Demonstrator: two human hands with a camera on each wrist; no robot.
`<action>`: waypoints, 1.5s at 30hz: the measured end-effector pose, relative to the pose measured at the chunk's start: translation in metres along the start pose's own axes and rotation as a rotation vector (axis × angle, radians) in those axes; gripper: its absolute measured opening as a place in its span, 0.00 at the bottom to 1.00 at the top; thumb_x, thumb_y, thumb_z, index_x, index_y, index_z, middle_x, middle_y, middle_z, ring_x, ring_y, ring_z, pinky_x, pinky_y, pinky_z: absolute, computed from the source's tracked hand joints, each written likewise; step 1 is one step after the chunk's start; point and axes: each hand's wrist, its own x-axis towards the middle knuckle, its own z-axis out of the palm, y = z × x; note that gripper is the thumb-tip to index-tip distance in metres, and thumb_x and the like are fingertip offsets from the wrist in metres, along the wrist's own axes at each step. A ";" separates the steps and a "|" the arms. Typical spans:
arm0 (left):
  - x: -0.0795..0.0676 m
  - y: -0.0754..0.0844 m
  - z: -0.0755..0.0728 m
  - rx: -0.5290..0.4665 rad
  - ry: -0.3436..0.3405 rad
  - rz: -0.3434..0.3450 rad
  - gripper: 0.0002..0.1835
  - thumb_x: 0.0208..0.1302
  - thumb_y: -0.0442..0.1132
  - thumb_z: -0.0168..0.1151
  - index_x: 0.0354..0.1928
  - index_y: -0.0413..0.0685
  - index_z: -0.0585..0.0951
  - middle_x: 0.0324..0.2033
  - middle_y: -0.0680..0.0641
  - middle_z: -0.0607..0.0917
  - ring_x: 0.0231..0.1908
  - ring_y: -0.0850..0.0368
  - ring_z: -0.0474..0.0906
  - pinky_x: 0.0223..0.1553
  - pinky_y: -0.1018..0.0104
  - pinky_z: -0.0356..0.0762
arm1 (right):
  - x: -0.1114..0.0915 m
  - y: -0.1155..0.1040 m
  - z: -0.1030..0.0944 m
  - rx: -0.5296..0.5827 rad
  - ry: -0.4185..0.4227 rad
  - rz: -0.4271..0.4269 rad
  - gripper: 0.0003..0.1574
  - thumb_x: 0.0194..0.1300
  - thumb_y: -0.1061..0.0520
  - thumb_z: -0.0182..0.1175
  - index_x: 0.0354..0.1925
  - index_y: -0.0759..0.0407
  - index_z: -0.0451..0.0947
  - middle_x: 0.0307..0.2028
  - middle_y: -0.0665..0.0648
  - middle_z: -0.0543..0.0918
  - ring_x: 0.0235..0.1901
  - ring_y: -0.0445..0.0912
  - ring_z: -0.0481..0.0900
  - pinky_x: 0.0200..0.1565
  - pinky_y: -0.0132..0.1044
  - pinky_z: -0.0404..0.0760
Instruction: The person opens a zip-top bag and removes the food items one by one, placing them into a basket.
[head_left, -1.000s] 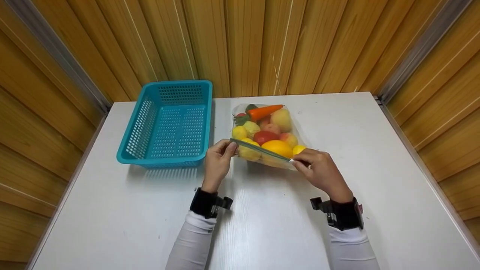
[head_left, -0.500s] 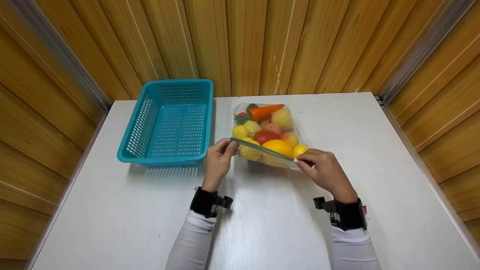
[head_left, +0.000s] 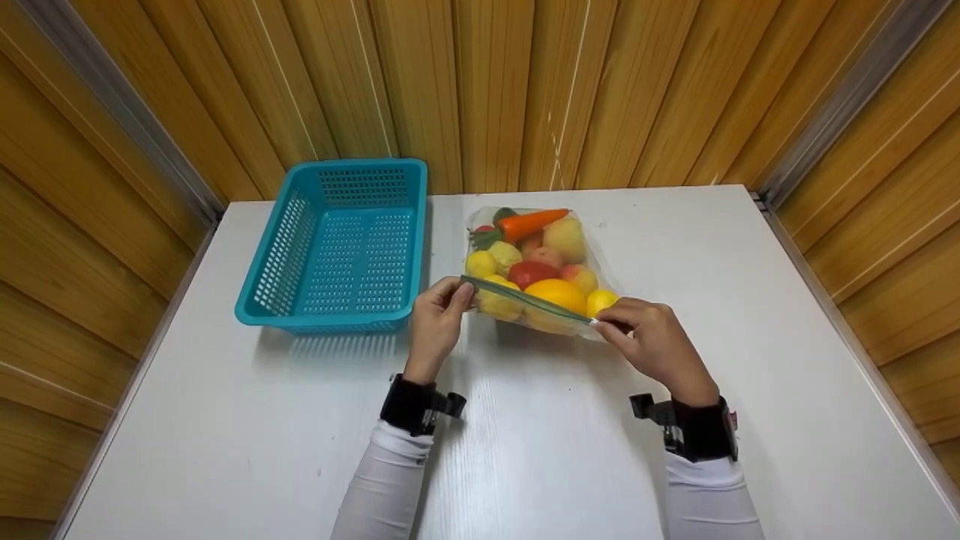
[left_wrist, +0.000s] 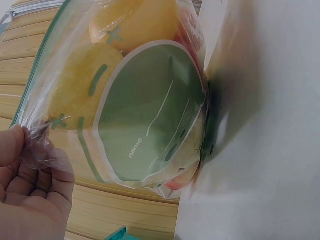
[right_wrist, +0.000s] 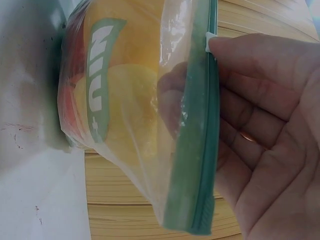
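A clear zip bag (head_left: 499, 295) with a green zipper (head_left: 529, 299) is full of fruit and vegetables, among them a carrot (head_left: 532, 223) and a yellow-orange fruit (head_left: 556, 294). My left hand (head_left: 436, 322) pinches the bag's left top corner between thumb and fingers; the left wrist view shows the plastic bunched there, near a green "name" label (left_wrist: 147, 110). At the other end, my right hand (head_left: 656, 341) pinches a small white slider (right_wrist: 210, 42) on the zipper. In the right wrist view, a stretch of zipper runs past the slider to the bag's corner, and some fingers show through the plastic.
A blue perforated plastic basket (head_left: 330, 321) stands left of the bag, close to the left hand. Both are on a white table (head_left: 525, 450). Wood-look panels (head_left: 487, 90) rise behind the table and along its sides.
My right hand has slid a little to the right with the slider along the zipper. The left hand keeps its hold on the corner, and the basket stays where it was.
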 end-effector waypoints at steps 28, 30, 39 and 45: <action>0.000 0.000 -0.003 0.022 0.005 0.007 0.09 0.74 0.30 0.60 0.38 0.28 0.84 0.32 0.36 0.87 0.32 0.62 0.83 0.39 0.68 0.85 | -0.003 0.005 -0.007 0.009 0.004 0.027 0.05 0.59 0.69 0.73 0.36 0.63 0.90 0.31 0.52 0.87 0.28 0.41 0.79 0.33 0.28 0.79; 0.000 0.000 -0.003 0.025 0.007 0.007 0.09 0.74 0.30 0.60 0.38 0.28 0.84 0.32 0.36 0.87 0.32 0.63 0.83 0.39 0.68 0.85 | -0.003 0.006 -0.007 0.005 0.000 0.028 0.05 0.59 0.69 0.73 0.36 0.64 0.90 0.31 0.53 0.87 0.28 0.40 0.79 0.33 0.27 0.79; 0.000 0.000 -0.003 -0.015 -0.001 0.004 0.09 0.74 0.29 0.59 0.39 0.26 0.83 0.32 0.34 0.86 0.32 0.63 0.82 0.40 0.69 0.85 | -0.004 0.010 -0.010 0.006 0.002 -0.005 0.07 0.57 0.72 0.72 0.34 0.64 0.89 0.30 0.52 0.87 0.27 0.37 0.77 0.33 0.21 0.75; 0.000 0.000 -0.003 -0.013 -0.001 0.010 0.09 0.74 0.29 0.59 0.40 0.27 0.83 0.32 0.37 0.86 0.32 0.64 0.82 0.40 0.70 0.84 | -0.005 0.012 -0.012 0.005 0.001 -0.005 0.06 0.57 0.71 0.72 0.34 0.64 0.89 0.29 0.51 0.87 0.27 0.37 0.77 0.33 0.20 0.75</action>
